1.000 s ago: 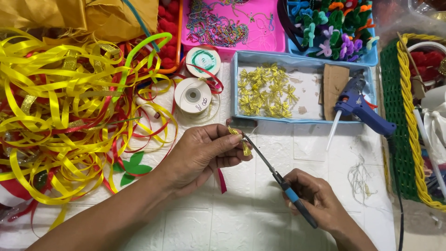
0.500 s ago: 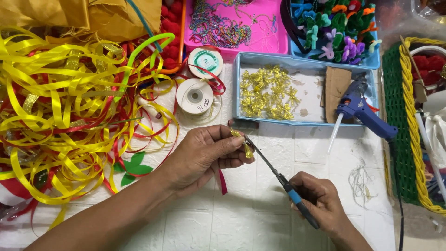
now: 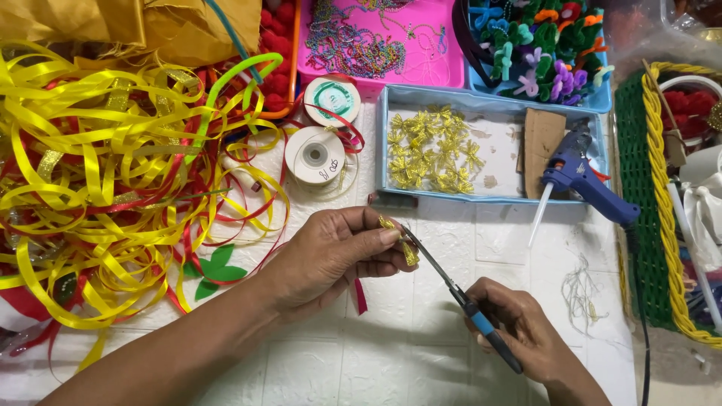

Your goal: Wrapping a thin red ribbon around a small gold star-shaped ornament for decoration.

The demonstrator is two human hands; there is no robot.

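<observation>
My left hand (image 3: 331,256) stayed pinched on the gold bow (image 3: 398,239); right hand (image 3: 519,331), gripping scissors (image 3: 459,293), barely moved—trimming unfinished.

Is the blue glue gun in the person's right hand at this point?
No: the right hand grips a thin blue-handled tool, while the blue glue gun lies on the light blue tray's corner.

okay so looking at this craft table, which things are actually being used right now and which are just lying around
In use:
left hand pinching a small gold ribbon piece
right hand holding blue-handled scissors at that piece

Lying about:
blue glue gun
two ribbon spools
tangle of yellow and red ribbon
tray of gold bows
pink bead tray
</observation>
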